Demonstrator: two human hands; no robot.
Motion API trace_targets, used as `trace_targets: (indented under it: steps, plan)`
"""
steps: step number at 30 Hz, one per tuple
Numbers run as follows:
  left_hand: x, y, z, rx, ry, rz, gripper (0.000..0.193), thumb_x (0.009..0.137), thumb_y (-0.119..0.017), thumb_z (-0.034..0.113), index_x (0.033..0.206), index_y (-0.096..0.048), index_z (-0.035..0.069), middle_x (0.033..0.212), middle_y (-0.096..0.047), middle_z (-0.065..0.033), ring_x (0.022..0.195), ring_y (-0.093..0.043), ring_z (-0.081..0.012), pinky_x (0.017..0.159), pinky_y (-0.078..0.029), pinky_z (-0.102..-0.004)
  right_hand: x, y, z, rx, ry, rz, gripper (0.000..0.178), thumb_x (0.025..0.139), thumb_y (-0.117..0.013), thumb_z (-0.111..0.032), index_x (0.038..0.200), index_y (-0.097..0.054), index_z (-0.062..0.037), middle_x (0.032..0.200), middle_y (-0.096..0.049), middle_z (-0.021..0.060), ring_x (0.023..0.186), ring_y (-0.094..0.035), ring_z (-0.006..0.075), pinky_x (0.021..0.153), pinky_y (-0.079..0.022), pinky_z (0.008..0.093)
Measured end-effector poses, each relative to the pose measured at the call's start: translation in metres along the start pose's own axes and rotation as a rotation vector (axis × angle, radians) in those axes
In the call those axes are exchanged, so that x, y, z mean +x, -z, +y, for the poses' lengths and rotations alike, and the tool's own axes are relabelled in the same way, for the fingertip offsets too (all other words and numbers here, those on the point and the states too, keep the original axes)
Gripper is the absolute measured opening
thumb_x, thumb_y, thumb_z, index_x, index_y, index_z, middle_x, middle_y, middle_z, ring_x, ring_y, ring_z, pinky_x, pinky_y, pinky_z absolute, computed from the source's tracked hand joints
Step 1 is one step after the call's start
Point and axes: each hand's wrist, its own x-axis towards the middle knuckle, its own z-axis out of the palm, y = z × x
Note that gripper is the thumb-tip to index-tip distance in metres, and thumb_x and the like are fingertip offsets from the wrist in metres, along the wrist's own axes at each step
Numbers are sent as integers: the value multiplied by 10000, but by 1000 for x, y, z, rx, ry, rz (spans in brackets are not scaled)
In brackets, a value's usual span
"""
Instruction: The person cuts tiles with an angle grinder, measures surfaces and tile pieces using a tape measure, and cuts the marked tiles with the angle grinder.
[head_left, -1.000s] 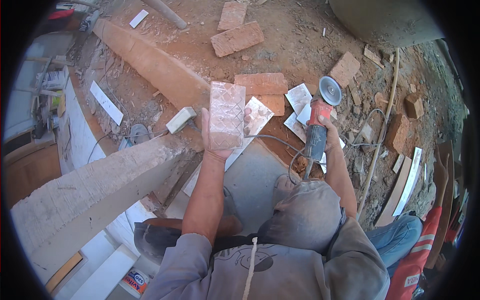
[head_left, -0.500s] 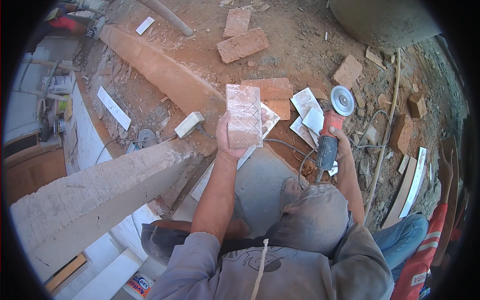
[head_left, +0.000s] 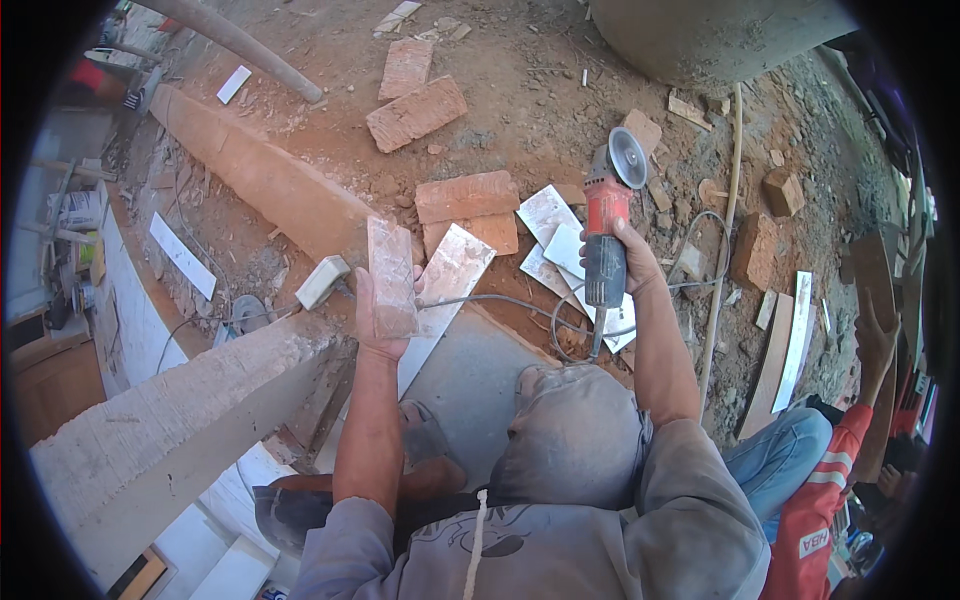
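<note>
Left hand (head_left: pixel 369 328) has thumb and fingers clamped on opposite edges of a dusty reddish rectangular tile (head_left: pixel 391 275) left of centre, right hand (head_left: pixel 642 262) wraps the red-and-black angle grinder (head_left: pixel 605 250) right of centre, disc up-frame, probably keeping skin clear.

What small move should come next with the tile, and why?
Perhaps draw the left hand back along the tile first: its thumb and fingertips curl at both long edges, while the right hand holds the angle grinder apart from it, its disc exposed.

Left hand (head_left: pixel 380 346) partly behind tile (head_left: pixel 392 275)
</note>
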Motion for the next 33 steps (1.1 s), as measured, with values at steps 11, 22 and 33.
trace_targets:
  steps: [11,22,33]
  plan:
    - [-23,-13,-4,-31,1,152,685,961,-464,541,1469,-366,92,1299,-541,-218,1111,-581,-371,816,-552,-494,102,43,-55,-1128,-8,263,650,544,-803,-348,1098,-657,-40,984,-680,133,907,-651,246,794,-508,353]
    - [-8,-11,-21,181,58,127,705,998,-389,540,1438,-372,-10,1243,-583,-210,1089,-605,-302,834,-535,-399,169,75,-50,-1138,-131,268,720,551,-803,-388,1171,-672,-46,1106,-686,155,1026,-650,272,875,-499,366]
    - [6,-6,-46,211,131,176,647,1010,-381,518,1425,-402,22,1239,-594,-179,1057,-616,-263,840,-528,-376,159,95,-52,-1235,-93,299,780,616,-778,-463,1221,-625,5,1152,-665,207,1086,-637,311,914,-484,384]
